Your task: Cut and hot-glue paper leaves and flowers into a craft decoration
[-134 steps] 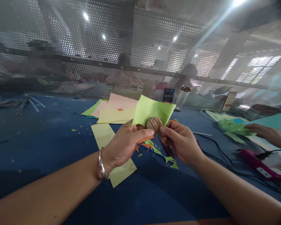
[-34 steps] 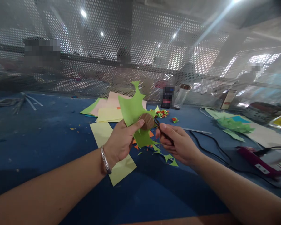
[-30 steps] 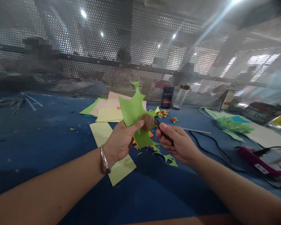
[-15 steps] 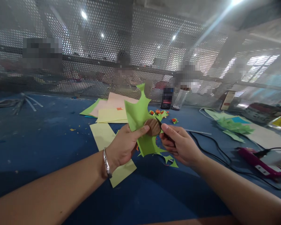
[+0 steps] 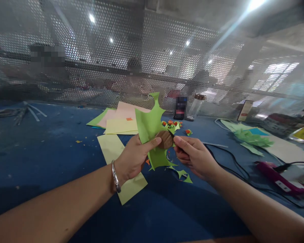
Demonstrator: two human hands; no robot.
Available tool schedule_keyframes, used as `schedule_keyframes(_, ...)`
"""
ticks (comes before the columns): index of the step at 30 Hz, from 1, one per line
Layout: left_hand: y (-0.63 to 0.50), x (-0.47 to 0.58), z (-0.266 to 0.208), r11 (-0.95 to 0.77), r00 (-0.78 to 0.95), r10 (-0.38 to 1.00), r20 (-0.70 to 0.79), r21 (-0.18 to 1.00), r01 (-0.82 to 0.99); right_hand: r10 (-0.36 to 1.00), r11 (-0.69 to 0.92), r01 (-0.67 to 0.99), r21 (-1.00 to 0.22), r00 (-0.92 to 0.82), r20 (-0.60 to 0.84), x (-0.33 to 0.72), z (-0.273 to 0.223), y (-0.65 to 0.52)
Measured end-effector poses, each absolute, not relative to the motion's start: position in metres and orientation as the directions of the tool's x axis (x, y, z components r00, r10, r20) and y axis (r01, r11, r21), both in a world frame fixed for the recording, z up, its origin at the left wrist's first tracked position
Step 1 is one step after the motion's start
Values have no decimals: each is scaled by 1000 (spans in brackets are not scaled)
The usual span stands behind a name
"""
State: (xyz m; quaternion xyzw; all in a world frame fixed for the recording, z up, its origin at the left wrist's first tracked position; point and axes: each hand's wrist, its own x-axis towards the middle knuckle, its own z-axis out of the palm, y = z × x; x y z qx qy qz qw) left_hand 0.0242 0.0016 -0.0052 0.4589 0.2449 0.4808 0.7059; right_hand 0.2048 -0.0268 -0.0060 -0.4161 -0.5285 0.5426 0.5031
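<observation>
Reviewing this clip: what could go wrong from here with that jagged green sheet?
The dark tool in the right hand points toward the left hand; a slip might catch its thumb, which presses on the brown disc.

The green sheet could tear at its narrow top neck.

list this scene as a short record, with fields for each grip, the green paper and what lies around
left grip: holds green paper, thumb on round brown disc
right grip: holds dark pointed tool by disc's edge
green paper: held up, edges notched
beyond: pink paper, yellow paper, bottle
right side: purple power strip
surface: blue table
</observation>
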Motion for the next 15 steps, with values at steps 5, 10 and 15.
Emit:
schedule_keyframes(5, 4, 20, -1, 73, 385, 918, 96, 912, -403, 977, 83, -39, -996, -192, 89, 208, -4, -25)
schedule_keyframes(10, 4, 17, 3, 56, 357, 931, 75, 938, -342, 971, 117, 29, -993, -212, 108, 212, -5, -22)
schedule_keyframes(15, 5, 16, 4, 1, 341, 934, 109, 952, -306, 967, 132, 63, -989, -226, 115, 214, -3, -21)
